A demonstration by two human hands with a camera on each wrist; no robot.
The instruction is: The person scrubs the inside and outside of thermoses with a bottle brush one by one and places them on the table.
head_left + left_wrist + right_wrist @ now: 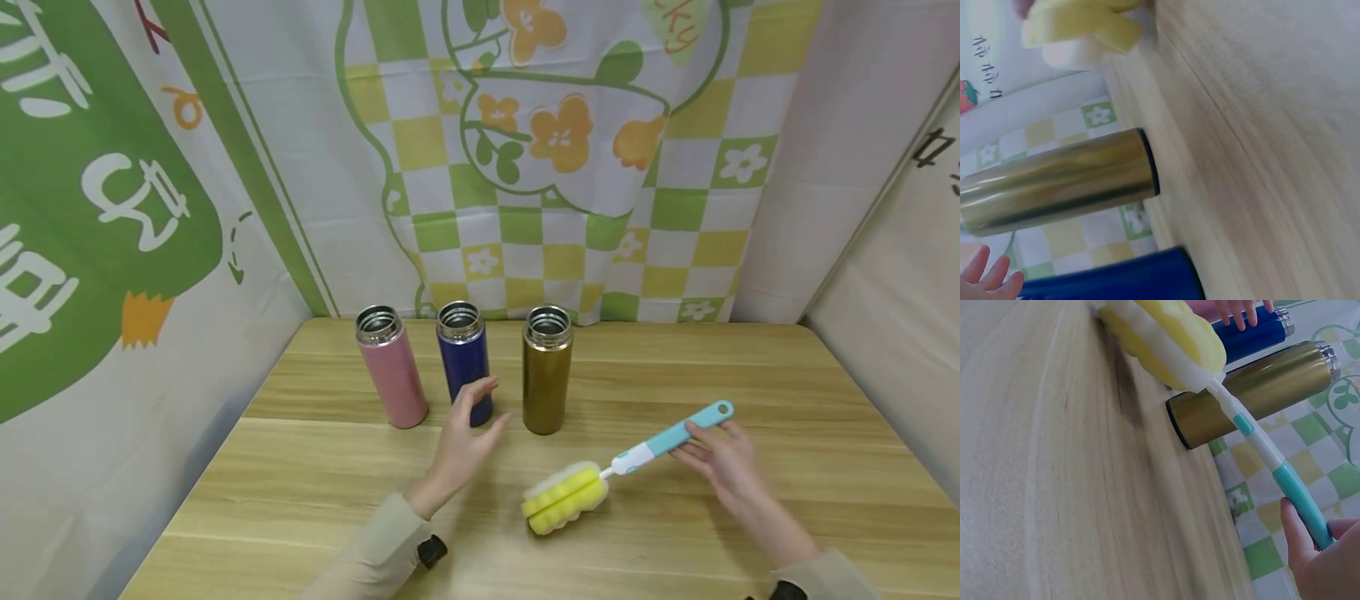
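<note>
My right hand (pixel 731 467) grips the blue handle of a bottle brush (pixel 663 440), whose yellow and white sponge head points left above the table. In front of the dark blue bottle (pixel 463 354) is my left hand (pixel 465 446), fingers spread and holding nothing; whether it touches the bottle I cannot tell. A gold bottle (pixel 547 379) stands upright to the right of the blue one, and a pink bottle (pixel 393 375) to its left. All three have open metal mouths. The left wrist view shows the gold bottle (pixel 1066 181) and fingertips (pixel 997 275) beside the blue bottle (pixel 1122 278).
A wooden table (pixel 300 500) carries the bottles, which stand in a row near its back edge. Behind it hangs a printed curtain (pixel 570 242) with green and yellow checks. More pale cloth (pixel 900 317) walls the right side.
</note>
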